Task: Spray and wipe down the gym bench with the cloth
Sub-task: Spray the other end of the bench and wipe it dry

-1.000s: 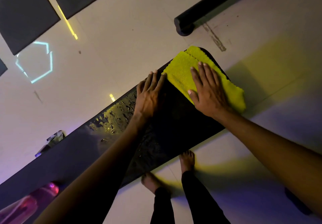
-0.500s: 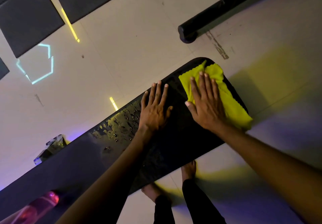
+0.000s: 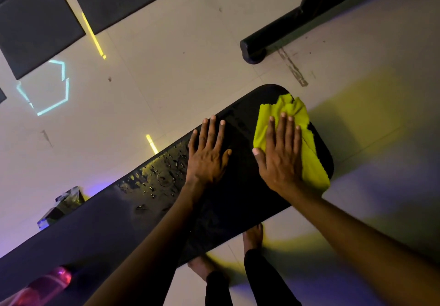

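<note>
The black padded tabletop (image 3: 238, 198) of the gym bench runs as a long strip across the head view, its long axis going from about 8 o'clock at the lower left edge up to about 2 o'clock, where its rounded end points toward a black tubular frame foot (image 3: 253, 52) on the pale floor (image 3: 190, 67).

The yellow cloth (image 3: 309, 163) lies bunched on that rounded end, at roughly 3 o'clock from the picture's middle. Its own long axis runs from about 11 o'clock to 5 o'clock, crosswise to the pad, with its near corner hanging just past the pad's edge.

The right hand (image 3: 281, 155) lies flat on the cloth, palm down, fingers straight and close together, thumb out to the side; they point toward 12 o'clock.

The left hand (image 3: 208, 155) rests flat on the bare pad just beside the cloth, apart from it, fingers straight and slightly spread, also pointing toward 12 o'clock.

Water droplets (image 3: 164, 172) bead on the pad at the left hand's 9 o'clock side.

At the lower left, a pink bottle (image 3: 42, 284) is partly in view. Two bare feet (image 3: 252, 236) stand on the floor below the pad.
</note>
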`<state>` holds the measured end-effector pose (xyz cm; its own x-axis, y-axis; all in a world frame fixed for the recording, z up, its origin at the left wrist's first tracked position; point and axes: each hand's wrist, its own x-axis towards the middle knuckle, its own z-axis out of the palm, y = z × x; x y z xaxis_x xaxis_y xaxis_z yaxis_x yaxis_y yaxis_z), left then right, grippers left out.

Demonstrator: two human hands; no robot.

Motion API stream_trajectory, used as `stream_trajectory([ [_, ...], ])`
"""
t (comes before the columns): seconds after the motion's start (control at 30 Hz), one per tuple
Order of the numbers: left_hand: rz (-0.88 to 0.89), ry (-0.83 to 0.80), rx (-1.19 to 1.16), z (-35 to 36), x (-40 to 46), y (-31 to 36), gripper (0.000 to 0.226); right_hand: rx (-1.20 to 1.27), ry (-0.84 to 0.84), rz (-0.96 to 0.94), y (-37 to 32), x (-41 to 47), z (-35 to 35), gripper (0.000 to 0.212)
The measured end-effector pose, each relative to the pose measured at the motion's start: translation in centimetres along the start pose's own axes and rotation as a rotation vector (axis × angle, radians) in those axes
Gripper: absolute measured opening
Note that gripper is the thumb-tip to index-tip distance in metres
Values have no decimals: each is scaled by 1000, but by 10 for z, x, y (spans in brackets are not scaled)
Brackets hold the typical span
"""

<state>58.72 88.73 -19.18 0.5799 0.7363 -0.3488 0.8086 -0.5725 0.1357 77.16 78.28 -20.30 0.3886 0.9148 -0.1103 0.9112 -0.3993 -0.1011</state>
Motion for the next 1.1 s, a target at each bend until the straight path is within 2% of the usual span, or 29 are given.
stream_trajectory([
  [0.07,7,20,4,1,0,-1,72,-14,13,-207,29,16,-2,79],
  [0.13,7,20,15,1,0,0,72,-20,22,-228,52,20,-4,79],
  [0.3,-72,-6,-32,-7,-6,18,75,93,127,323,38,-32,0,81],
  [0.37,-10,36,-37,-7,-7,39,72,104,147,493,16,-46,2,81],
  [0.43,86,40,-68,-3,-4,60,73,108,111,547,6,-50,3,81],
  [0.5,113,3,-64,4,-2,70,74,70,63,414,20,-53,5,81],
  [0.57,101,6,-39,11,-4,69,73,28,61,162,54,-57,7,80],
  [0.63,105,42,-34,15,-7,66,72,87,60,85,81,-62,6,80],
  [0.77,116,27,-31,13,-6,67,73,166,132,495,39,-70,7,83],
  [0.83,104,-18,-30,10,-4,68,75,135,109,575,9,-71,6,84],
  [0.93,134,-63,-45,3,-2,63,76,62,35,381,15,-79,6,85],
  [1.1,147,-35,-66,-1,-7,35,75,2,73,2,72,-67,3,87],
])
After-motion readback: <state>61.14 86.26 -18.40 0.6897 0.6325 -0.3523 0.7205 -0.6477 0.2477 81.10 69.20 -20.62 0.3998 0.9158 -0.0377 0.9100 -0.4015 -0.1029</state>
